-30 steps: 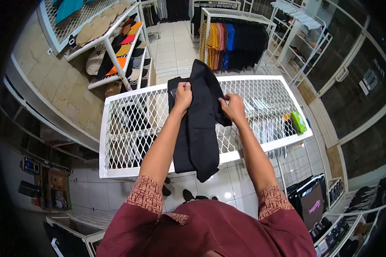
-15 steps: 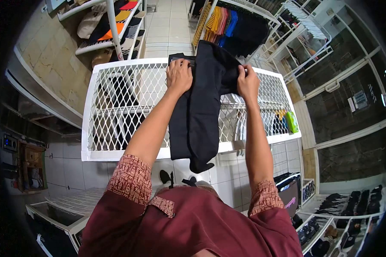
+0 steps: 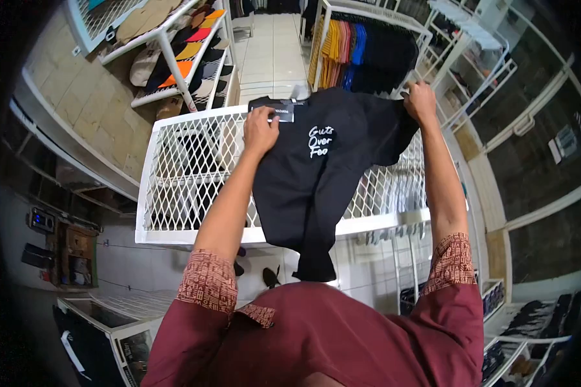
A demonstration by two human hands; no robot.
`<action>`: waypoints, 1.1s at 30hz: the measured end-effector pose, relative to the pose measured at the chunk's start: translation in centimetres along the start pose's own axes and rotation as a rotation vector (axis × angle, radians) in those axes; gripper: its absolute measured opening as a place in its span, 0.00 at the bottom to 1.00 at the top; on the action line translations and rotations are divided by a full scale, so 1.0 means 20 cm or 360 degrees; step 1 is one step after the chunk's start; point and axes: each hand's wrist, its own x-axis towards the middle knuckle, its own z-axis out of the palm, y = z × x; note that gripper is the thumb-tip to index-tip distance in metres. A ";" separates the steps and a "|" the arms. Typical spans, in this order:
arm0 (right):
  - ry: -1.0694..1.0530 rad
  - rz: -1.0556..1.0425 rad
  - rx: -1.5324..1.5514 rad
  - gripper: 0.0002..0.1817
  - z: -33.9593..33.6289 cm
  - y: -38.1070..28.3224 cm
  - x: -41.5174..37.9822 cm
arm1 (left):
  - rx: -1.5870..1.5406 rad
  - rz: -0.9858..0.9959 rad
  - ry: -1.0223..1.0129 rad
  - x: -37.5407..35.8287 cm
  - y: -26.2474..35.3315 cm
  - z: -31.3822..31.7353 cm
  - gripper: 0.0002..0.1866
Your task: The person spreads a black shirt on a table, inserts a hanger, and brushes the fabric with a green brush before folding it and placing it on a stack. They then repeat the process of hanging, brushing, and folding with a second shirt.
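A black T-shirt (image 3: 290,174) with white lettering lies partly unfolded over a white wire-mesh table (image 3: 193,174), its lower part hanging past the near edge. My left hand (image 3: 261,133) is closed on the shirt near the collar, beside a dark label (image 3: 283,117). At the right, my right hand (image 3: 421,103) pinches the shirt's sleeve end and holds it out, lifted above the far right of the table.
Shelves with caps (image 3: 187,68) stand at the upper left. Beyond the table is a rack of hanging shirts (image 3: 361,51). Glass doors (image 3: 549,142) are at the right, and shelves of dark goods (image 3: 536,322) at the lower right.
My right hand has moved right and outward, pulling the shirt's folded side open, so the white lettering now shows. My left hand stays by the collar. The view has shifted slightly.
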 end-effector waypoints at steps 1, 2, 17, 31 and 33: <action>0.0240 -0.0036 -0.0062 0.15 0.02 -0.01 -0.07 | -0.0073 -0.0002 -0.0046 -0.01 0.03 -0.05 0.16; 0.0321 0.0050 0.0177 0.16 0.06 -0.03 -0.18 | -0.0188 0.0030 0.0003 -0.09 0.04 -0.10 0.17; -0.0314 0.0396 0.1006 0.21 -0.30 -0.88 -1.24 | 0.0365 -0.0576 -0.0245 -1.14 0.66 -0.76 0.15; 0.0128 0.1413 0.2402 0.17 -0.21 -0.63 -1.18 | -0.0371 -0.0762 0.0123 -1.13 0.51 -0.85 0.10; -0.0030 0.1210 0.2157 0.15 -0.33 -0.48 -1.19 | -0.0384 -0.0833 0.0118 -1.14 0.53 -0.91 0.10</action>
